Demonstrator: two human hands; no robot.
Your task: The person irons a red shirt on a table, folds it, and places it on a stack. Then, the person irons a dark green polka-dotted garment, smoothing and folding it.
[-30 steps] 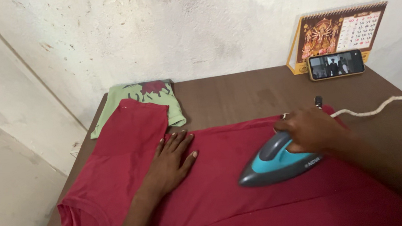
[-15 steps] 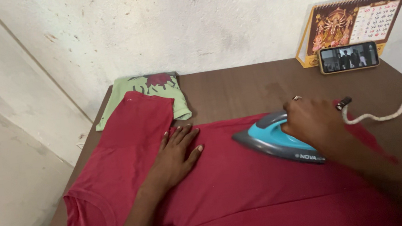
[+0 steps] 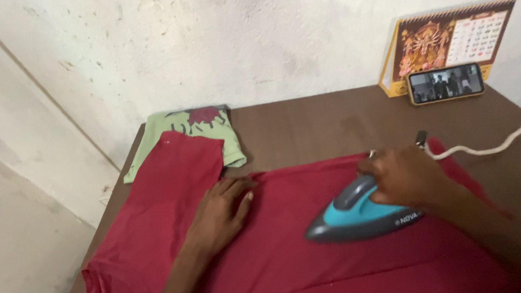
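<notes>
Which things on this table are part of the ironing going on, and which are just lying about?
In use:
- dark red cotton T-shirt, spread flat
- grey and turquoise electric iron, gripped by the right hand
- white iron cord
- left hand, pressing the shirt flat

Lying about:
- folded light green printed garment
- brown desk calendar
- phone leaning against it

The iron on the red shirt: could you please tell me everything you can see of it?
The iron has a dark grey body with a teal top panel and a grey handle, plastic by the look of it. It sits flat on the red shirt, its pointed nose aimed left toward the left hand, which lies apart from it on the cloth. The right hand closes over the handle's rear. A white cord trails right across the brown table.
</notes>
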